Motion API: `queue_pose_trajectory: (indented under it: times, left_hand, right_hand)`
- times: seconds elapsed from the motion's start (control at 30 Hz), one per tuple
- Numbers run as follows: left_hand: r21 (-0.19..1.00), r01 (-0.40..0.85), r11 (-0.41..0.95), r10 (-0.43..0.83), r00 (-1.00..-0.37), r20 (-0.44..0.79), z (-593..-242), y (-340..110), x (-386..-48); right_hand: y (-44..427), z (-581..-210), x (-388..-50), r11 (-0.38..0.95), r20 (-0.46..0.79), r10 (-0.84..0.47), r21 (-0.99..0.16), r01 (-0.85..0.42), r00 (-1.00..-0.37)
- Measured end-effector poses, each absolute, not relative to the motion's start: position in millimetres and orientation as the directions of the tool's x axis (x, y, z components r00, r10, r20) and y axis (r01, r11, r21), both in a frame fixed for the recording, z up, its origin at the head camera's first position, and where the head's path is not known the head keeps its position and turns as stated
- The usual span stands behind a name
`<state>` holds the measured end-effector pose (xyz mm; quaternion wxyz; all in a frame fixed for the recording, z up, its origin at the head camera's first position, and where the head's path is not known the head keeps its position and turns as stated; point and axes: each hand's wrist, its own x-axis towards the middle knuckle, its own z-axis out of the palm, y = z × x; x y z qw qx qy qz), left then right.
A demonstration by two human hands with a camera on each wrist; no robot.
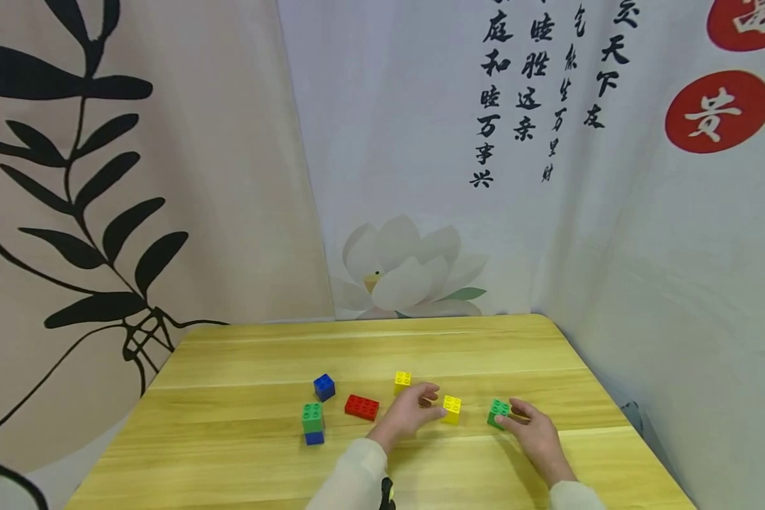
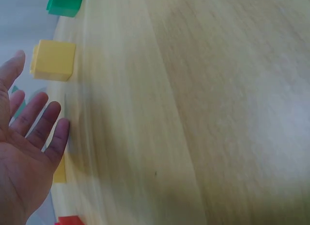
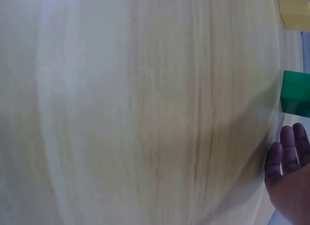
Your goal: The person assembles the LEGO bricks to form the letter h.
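Observation:
My left hand [image 1: 411, 411] reaches over the table with fingers spread and slightly bent, holding nothing. Just beyond its thumb stands a yellow brick [image 1: 451, 409], and the left wrist view shows a gap between that brick [image 2: 54, 59] and the hand [image 2: 24, 162]. On the right, my right hand [image 1: 538, 435] is beside a green brick [image 1: 498, 412], thumb and forefinger at its near side. Whether they touch it is unclear. In the right wrist view the visible fingers of this hand [image 3: 293, 181] extend loosely below the green brick [image 3: 296, 93]; thumb and forefinger are out of sight.
Behind the left hand is another yellow brick [image 1: 402, 382]. Left of it lie a red brick [image 1: 361, 406], a blue brick [image 1: 324, 387], and a green brick [image 1: 312, 416] on top of a blue one [image 1: 315, 438]. The wooden table [image 1: 229, 453] meets a printed curtain at its far edge.

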<state>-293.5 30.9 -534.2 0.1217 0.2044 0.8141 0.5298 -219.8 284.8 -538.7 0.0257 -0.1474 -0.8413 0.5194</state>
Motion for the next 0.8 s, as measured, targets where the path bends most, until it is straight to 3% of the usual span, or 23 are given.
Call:
queue_pose_trajectory:
  times: [0.8]
  left_hand:
    - [0.896, 0.210, 0.391, 0.475, -0.880, -0.001, -548, 44, -306]
  right_hand:
    - [283, -546, -227, 0.423, -0.076, 0.273, -0.886, 0.191, -0.959]
